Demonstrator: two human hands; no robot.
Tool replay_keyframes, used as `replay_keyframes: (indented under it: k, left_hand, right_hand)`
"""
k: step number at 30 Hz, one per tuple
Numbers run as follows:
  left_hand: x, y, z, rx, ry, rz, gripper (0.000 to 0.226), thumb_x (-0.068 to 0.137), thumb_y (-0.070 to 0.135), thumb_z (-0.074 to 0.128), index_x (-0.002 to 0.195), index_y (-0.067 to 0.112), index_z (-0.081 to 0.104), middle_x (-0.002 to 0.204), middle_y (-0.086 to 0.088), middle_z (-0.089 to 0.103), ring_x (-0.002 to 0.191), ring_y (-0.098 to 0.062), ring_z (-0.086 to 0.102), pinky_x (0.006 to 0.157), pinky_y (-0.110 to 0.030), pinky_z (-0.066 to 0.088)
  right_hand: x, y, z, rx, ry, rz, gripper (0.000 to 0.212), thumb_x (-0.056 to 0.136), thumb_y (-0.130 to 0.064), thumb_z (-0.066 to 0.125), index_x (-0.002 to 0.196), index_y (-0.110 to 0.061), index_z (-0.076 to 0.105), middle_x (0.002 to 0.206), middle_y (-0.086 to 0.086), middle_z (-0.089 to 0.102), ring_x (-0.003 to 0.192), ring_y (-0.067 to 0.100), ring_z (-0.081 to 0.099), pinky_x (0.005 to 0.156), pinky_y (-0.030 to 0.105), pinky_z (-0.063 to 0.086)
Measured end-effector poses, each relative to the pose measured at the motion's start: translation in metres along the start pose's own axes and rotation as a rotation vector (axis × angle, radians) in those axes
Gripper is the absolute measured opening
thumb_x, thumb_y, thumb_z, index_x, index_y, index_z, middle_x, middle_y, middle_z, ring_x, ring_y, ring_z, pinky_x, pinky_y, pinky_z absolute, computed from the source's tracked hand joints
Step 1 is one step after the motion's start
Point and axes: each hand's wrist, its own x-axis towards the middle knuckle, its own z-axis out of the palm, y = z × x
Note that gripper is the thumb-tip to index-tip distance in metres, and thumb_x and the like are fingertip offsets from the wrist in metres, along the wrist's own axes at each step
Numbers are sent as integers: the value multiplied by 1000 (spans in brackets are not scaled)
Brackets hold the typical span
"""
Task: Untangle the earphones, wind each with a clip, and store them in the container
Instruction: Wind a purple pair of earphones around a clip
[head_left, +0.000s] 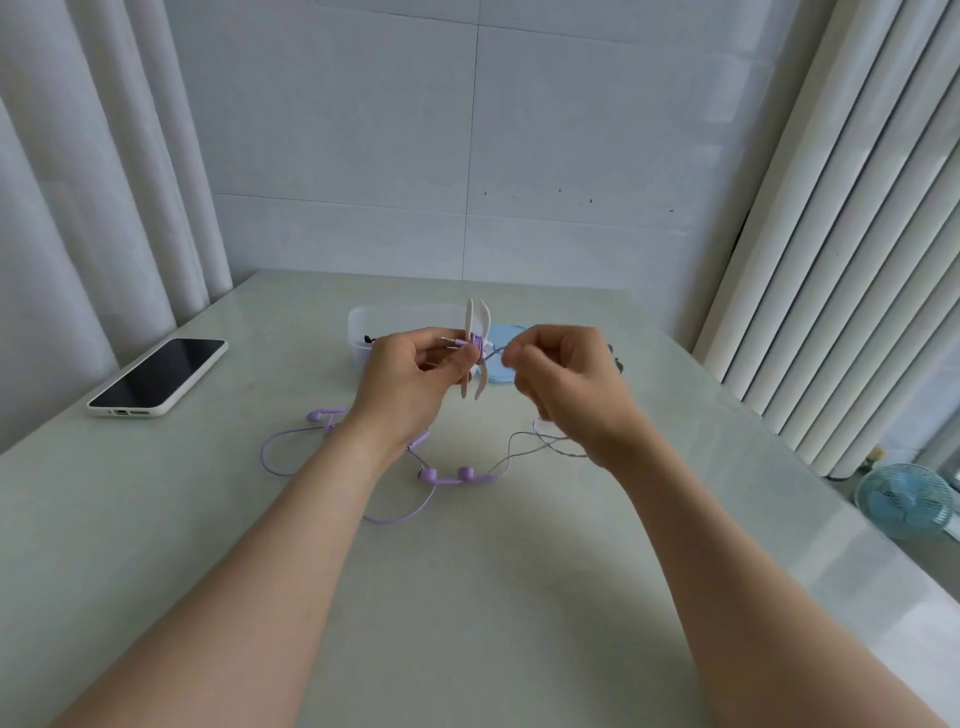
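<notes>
My left hand holds a white winder clip upright above the table, with a few turns of purple cable and the metal plug at its middle. My right hand pinches the purple cable just right of the clip. The purple earphones trail down onto the table below my hands, buds lying near the middle, a loop reaching left. A thin grey cable lies under my right wrist. Behind my hands stands a clear plastic container with something dark inside, and its blue lid lies beside it.
A phone in a white case lies face up at the left of the table. Curtains hang at both sides, and a tiled wall stands behind. A small blue fan sits on the floor at the right, past the table edge.
</notes>
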Motion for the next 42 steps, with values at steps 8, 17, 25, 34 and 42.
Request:
replay_keyframes:
  k: [8, 17, 25, 34, 42]
  left_hand:
    - [-6, -5, 5, 222, -430, -18, 20, 100, 12, 69, 118, 18, 76, 102, 4, 80, 101, -8, 73, 89, -15, 51]
    - [-3, 6, 6, -121, -282, -10, 19, 98, 16, 69, 115, 21, 76, 102, -2, 80, 93, -6, 71, 80, -21, 55]
    - [-1, 2, 2, -150, 32, -62, 14, 93, 20, 78, 107, 15, 78, 90, -1, 81, 83, -12, 77, 69, -24, 60]
    - [3, -10, 1, 127, -109, 19, 13, 97, 13, 73, 108, 16, 81, 89, 3, 81, 85, -10, 75, 90, -25, 58]
    - [-3, -8, 8, 271, -334, 47, 14, 97, 15, 74, 109, 19, 80, 100, 8, 81, 101, -7, 74, 101, -29, 55]
  right_hand:
    - [16, 9, -21, -24, 390, 18, 17, 101, -17, 58, 95, -4, 68, 70, 2, 51, 51, 7, 36, 45, 19, 31]
    - [19, 33, -28, -261, 412, 222, 11, 84, -20, 67, 84, -24, 78, 53, -11, 63, 44, 7, 49, 52, 24, 40]
    - [2, 17, 1, -423, -173, 116, 9, 80, -16, 76, 72, -19, 79, 49, -8, 58, 47, 6, 45, 57, 22, 40]
    - [3, 7, -5, -182, 110, -47, 18, 90, -9, 67, 73, -8, 73, 51, -5, 49, 48, 11, 36, 49, 22, 31]
    - [15, 24, -14, -370, 292, -155, 16, 94, -21, 67, 81, -18, 76, 62, 0, 67, 54, 9, 50, 61, 24, 41]
